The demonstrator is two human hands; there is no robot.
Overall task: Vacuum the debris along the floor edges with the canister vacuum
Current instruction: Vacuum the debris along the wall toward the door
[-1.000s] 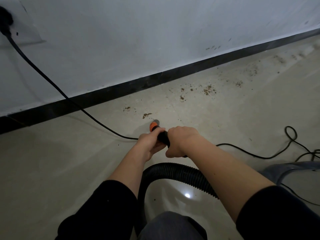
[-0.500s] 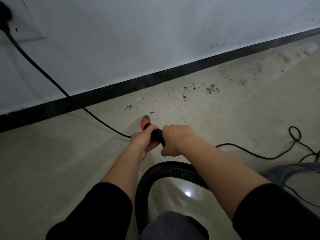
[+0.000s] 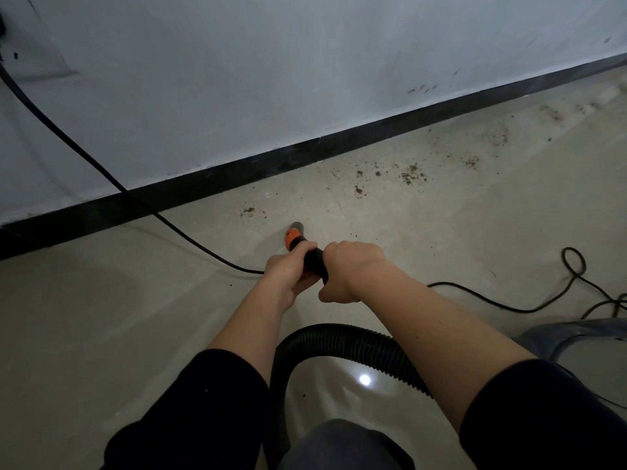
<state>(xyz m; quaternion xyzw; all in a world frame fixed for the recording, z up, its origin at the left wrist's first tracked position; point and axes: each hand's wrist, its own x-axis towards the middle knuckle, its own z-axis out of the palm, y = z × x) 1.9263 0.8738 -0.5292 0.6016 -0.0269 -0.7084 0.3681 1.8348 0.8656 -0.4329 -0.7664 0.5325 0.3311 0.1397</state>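
Note:
The vacuum nozzle (image 3: 296,234), black with an orange collar, points down at the beige floor a short way from the black skirting (image 3: 271,161). My left hand (image 3: 288,269) grips the nozzle just behind the collar. My right hand (image 3: 349,266) grips the black tube behind it. The ribbed black hose (image 3: 342,339) loops back under my right forearm. A small patch of brown debris (image 3: 247,211) lies just beyond the nozzle tip. More debris crumbs (image 3: 410,174) are scattered to the right along the wall.
A black power cord (image 3: 101,174) runs from the wall at upper left down across the floor, passes behind my hands and coils at the right (image 3: 573,262). Part of the grey canister (image 3: 576,334) shows at the right edge. My knee (image 3: 342,446) is at the bottom.
The nozzle has moved forward and left over the floor. The debris spot that lay right in front of the tip one second ago is gone.

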